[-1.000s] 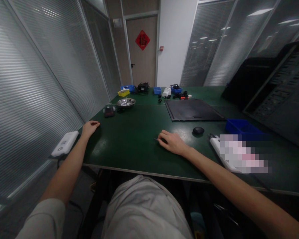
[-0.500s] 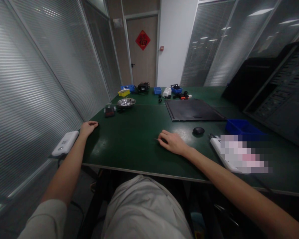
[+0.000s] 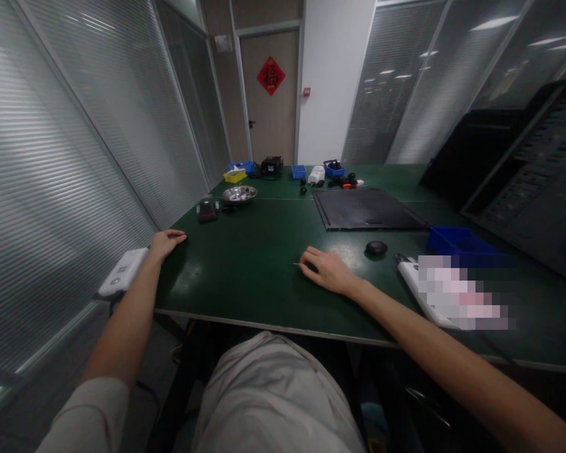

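Note:
My left hand rests at the left edge of the green table, its fingers pressed together; whatever they may hold is too small to make out. Near the middle of the table, my right hand is closed in a pinch with its side against the surface. From its fingertips a thin pale pointed piece sticks out to the left; its kind cannot be told. A black computer mouse lies just right of that hand.
Beyond my hands are a flat black panel, a metal dish with small parts, and a dark box. A blue bin and a white device, partly blurred out, lie right, before a large computer case.

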Demonstrator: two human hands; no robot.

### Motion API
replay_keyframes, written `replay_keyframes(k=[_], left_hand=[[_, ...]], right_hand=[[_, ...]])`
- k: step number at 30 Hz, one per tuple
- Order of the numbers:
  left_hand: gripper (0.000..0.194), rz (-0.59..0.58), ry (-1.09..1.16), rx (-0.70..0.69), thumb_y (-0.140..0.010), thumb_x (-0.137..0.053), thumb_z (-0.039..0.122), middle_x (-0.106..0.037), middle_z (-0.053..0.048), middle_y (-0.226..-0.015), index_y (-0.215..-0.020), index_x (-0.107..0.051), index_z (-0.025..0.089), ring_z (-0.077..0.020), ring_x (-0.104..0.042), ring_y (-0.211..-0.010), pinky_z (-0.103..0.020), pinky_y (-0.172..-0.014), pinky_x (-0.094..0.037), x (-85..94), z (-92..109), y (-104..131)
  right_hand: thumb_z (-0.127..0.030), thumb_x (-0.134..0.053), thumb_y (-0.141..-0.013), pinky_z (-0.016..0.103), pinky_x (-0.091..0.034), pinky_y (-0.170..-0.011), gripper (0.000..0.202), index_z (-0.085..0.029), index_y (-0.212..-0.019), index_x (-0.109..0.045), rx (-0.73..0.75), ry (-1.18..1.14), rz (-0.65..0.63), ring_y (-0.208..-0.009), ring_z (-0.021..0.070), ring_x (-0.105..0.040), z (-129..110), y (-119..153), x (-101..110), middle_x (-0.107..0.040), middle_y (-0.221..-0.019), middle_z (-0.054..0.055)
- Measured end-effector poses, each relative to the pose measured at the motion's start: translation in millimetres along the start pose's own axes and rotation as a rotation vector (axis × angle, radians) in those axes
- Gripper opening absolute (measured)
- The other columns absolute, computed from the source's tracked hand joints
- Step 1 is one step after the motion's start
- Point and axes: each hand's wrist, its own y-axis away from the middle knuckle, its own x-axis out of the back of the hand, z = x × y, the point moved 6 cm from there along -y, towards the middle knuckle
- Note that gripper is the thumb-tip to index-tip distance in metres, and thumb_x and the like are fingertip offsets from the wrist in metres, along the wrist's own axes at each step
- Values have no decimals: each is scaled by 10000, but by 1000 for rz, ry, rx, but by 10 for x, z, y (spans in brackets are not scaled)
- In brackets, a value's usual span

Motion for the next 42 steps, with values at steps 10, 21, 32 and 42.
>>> replay_keyframes(k=[10, 21, 32, 42], left_hand=[[295, -44, 14, 21, -691, -778, 349, -773, -82, -930, -937, -762, 187, -263, -701, -935, -355, -912, -527, -46, -166, -145], [243, 60, 111, 153, -640, -696, 236, -757, -68, -881, -870, -755, 180, -251, -682, -903, -330, -813, -525, -90, -177, -167], [389, -569, 403, -195, -679, -845, 384, -771, -112, -1067, -993, -757, 172, -255, -703, -1036, -384, -959, -524, -1039, 1062, 595], [377, -957, 520, -594, -904, -691, 414, -763, -124, -1119, -1176, -746, 158, -230, -709, -1050, -381, -997, -510, -1998, 2293, 2008]], right_hand=[[-388, -459, -1052, 273, -319, -632, 236, -224, -1061, -629, 2, 2, -8, -737, 134, -566, -18, 1, 14, -624, -1037, 31], [-388, -463, -1048, 272, -323, -636, 230, -228, -1057, -627, -3, 7, -18, -738, 135, -572, -19, 3, 11, -627, -1034, 30], [-378, -470, -1043, 268, -312, -631, 223, -227, -1055, -633, -7, 21, -5, -738, 137, -574, -21, 3, 31, -630, -1028, 28], [-398, -472, -1036, 276, -295, -612, 240, -231, -1050, -644, -51, 50, 31, -752, 147, -582, 33, 11, 18, -626, -1023, 33]])
